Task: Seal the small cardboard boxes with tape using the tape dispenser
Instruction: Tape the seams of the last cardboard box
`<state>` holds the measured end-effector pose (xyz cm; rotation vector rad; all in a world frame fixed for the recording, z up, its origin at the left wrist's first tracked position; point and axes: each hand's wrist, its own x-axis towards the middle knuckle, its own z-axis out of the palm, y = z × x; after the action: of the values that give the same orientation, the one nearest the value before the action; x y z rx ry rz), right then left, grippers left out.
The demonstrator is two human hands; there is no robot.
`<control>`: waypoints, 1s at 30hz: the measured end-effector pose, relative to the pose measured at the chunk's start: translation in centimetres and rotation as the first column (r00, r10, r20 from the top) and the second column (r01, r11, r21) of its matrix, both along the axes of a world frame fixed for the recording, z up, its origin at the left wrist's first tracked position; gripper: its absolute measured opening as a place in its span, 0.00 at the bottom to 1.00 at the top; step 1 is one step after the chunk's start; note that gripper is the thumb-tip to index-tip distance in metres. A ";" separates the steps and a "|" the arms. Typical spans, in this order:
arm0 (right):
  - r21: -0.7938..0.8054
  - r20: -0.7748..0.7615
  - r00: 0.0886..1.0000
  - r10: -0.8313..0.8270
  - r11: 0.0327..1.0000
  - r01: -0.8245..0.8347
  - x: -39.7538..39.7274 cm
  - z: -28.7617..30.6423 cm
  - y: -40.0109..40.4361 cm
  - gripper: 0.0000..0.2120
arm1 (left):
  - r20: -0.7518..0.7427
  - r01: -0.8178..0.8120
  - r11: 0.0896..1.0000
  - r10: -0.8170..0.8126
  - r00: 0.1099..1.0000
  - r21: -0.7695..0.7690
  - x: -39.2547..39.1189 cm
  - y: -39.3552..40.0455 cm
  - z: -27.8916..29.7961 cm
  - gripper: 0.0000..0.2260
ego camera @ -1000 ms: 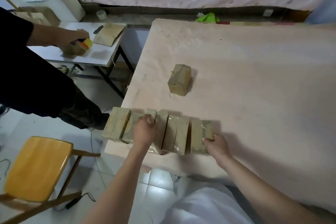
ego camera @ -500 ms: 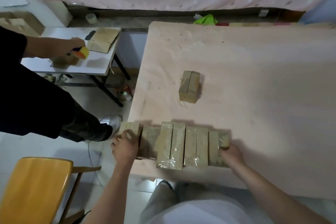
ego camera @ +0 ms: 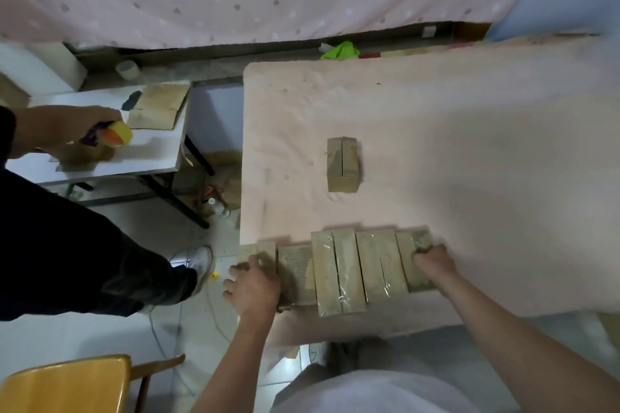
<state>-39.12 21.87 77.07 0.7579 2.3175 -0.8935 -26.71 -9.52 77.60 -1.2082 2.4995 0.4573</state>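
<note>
Both hands have slid outward: the left hand (ego camera: pixel 255 282) curls over the end box at the table (ego camera: pixel 469 151) corner, the right hand (ego camera: pixel 434 261) grips the opposite end, squeezing the row of boxes (ego camera: pixel 349 268) together. One unsealed box (ego camera: pixel 342 163) waits mid-table; I see no dispenser there.

Dim, soft; blurred, warped edges

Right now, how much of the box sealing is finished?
Done: two boxes mid-row show glossy tape. In hand: left hand and right hand grip the row's ends. Left: the lone box shows an open seam; taping elsewhere is unclear.
</note>
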 end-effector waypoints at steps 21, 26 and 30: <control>0.000 -0.199 0.913 0.356 0.932 -0.363 -19.0 3.0 -13.5 0.15 | -0.124 0.435 0.898 -0.426 0.896 0.059 -27.1 3.7 0.8 0.14; -0.070 -0.124 0.934 0.334 0.936 -0.344 -22.2 0.8 -14.8 0.15 | -0.167 0.307 0.918 -0.271 0.948 0.250 -30.9 3.9 -1.5 0.16; -0.118 -0.050 0.953 0.300 0.945 -0.304 -23.4 -0.7 -14.9 0.16 | -0.155 0.241 0.901 -0.196 0.968 0.361 -32.7 3.6 -2.7 0.12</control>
<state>-62.49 6.94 76.34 0.3253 2.2976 -0.9032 -59.39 -5.93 74.92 -0.7608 2.4466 0.9197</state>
